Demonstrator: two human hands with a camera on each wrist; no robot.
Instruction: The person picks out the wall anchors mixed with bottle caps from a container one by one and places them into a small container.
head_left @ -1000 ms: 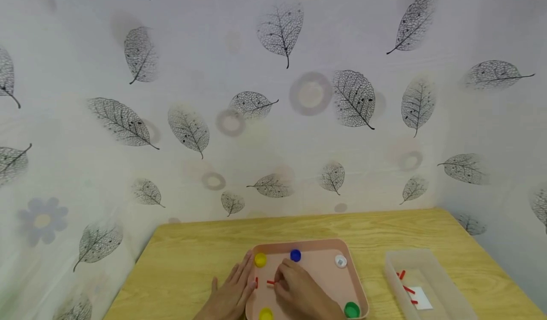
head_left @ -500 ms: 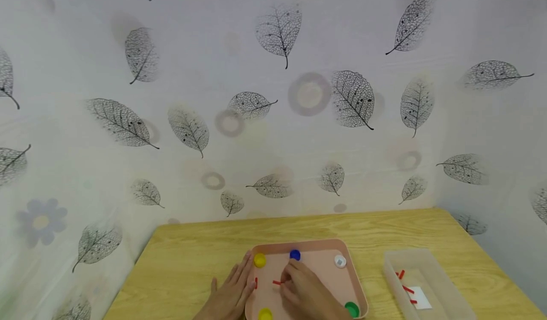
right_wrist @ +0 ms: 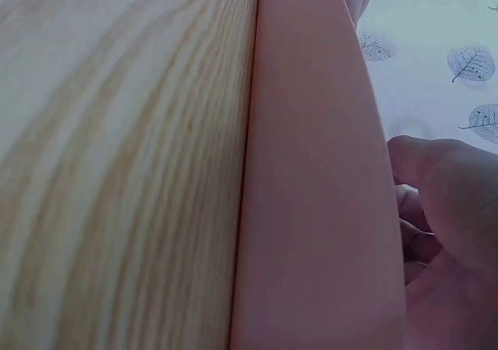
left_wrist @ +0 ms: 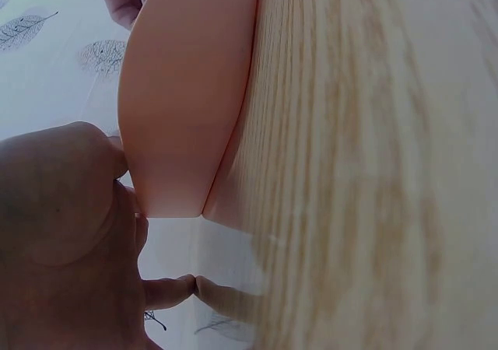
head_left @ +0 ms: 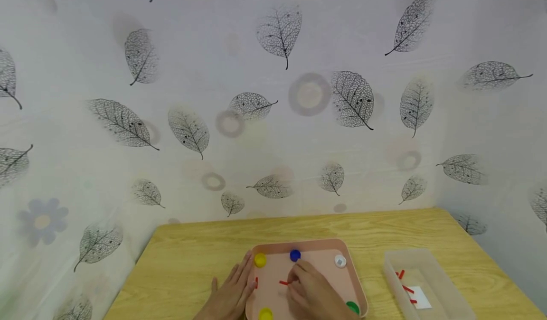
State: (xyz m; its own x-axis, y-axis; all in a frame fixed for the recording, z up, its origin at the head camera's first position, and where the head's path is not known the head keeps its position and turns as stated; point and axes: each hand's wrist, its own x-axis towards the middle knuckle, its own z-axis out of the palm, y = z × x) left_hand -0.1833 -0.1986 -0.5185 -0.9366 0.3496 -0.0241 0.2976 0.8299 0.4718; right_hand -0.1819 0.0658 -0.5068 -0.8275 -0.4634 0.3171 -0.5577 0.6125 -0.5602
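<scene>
A shallow pink tray (head_left: 314, 243) lies on the wooden table. Over its middle, my right hand (head_left: 314, 289) pinches one end of a short red stick (head_left: 284, 282), whose other end points left. My left hand (head_left: 231, 291) lies along the tray's left side with fingers straight and the thumb tip at the rim. Just inside that rim is another red stick (head_left: 256, 282). Small round caps stand around the tray: yellow (head_left: 259, 260), blue (head_left: 295, 255), white (head_left: 340, 261), green (head_left: 352, 307), and a second yellow one (head_left: 266, 314). Both wrist views mostly show the tray's outer wall (right_wrist: 319, 171).
To the right stands a translucent plastic box (head_left: 444, 282) holding several red sticks (head_left: 408, 289) and a white square card (head_left: 419, 298). A wall covering with leaf prints (head_left: 273, 186) rises behind the wooden table (head_left: 196, 244).
My right hand has slid a little to the right across the tray, carrying the pinched red stick. The left hand has stayed in place.
</scene>
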